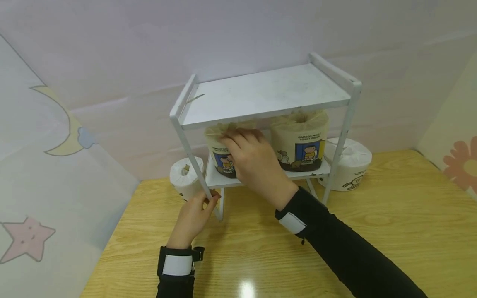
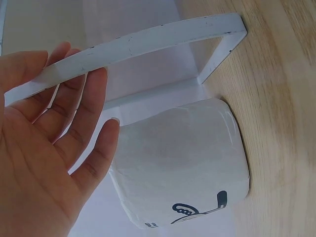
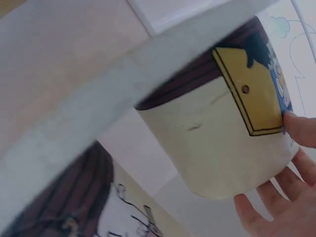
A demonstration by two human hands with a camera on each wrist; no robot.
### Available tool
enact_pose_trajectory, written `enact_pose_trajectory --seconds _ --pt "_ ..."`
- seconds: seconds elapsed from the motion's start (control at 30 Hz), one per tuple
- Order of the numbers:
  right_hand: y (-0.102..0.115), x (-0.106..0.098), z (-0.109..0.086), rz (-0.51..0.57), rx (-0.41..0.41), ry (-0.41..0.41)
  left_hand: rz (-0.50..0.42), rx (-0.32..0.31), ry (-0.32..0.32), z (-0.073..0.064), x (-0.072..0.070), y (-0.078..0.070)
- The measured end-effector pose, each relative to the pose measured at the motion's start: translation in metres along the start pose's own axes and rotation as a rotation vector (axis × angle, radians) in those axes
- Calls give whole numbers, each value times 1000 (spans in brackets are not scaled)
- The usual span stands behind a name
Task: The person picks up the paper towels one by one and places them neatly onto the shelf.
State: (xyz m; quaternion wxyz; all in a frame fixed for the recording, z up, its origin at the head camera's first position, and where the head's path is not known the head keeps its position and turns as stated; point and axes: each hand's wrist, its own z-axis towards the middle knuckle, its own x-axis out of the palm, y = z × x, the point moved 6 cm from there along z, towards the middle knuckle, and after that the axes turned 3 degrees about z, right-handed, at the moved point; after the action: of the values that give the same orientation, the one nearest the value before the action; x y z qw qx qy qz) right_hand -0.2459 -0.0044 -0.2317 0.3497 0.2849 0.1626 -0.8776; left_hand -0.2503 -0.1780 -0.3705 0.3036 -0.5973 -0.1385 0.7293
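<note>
Cream, likely light, squashable and best held round its sides, the toilet roll (image 1: 219, 151) sat at the lower shelf's (image 1: 213, 178) nine o'clock, right hand (image 1: 253, 159) gripping it, left hand (image 1: 195, 215) pinching a rack leg (image 1: 196, 165).

Left sleeve (image 1: 174, 291), black, plain, partly in view; right sleeve (image 1: 352, 253), black, plain, long over the forearm; left wrist strap (image 1: 179, 251), black, with white rectangular patch (image 1: 177, 265) and small black piece (image 1: 198, 253) jutting from one side; right wrist strap (image 1: 312, 210), black, with similar white patch (image 1: 292, 222) and small dark piece (image 1: 303, 241) hanging below; left fingers (image 2: 93, 98), bare; right fingers (image 3: 271, 199), bare.
</note>
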Motion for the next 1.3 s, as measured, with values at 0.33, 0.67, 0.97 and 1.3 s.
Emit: enact_pose_trajectory --seconds 0.33,0.67,0.97,1.3 --pt "-9 4 -4 107 19 -18 -1 -11 -1 1 1 2" --pt "-12 7 -6 109 28 3 0 -14 2 1 1 2" --pt "-15 7 -9 110 21 -7 3 7 -1 2 1 1" --pt "-15 -6 -18 114 -20 -52 7 -7 5 1 1 0"
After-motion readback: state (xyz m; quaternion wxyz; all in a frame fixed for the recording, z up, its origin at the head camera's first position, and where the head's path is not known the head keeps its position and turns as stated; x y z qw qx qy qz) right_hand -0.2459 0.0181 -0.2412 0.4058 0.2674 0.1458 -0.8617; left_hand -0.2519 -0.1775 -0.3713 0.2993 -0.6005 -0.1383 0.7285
